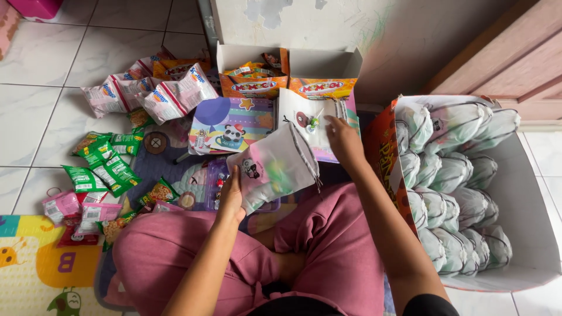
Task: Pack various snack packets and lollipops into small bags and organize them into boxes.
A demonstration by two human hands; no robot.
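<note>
Left hand (231,199) is gripping a frosted drawstring pouch (275,167) from underneath, right above the lap. Right hand (344,140) has its fingers pinched on the pouch's cord (304,153). Big cardboard box (527,222) of filled pouches (453,175) sits just beside, snack packets (102,167) across the floor.

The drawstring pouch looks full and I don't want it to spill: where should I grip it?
Probably by the lower body, from the left, as the left hand does now. The pouch lies tilted, its corded mouth up and to the right near the right hand, so a grip below likely keeps the contents in.
</note>
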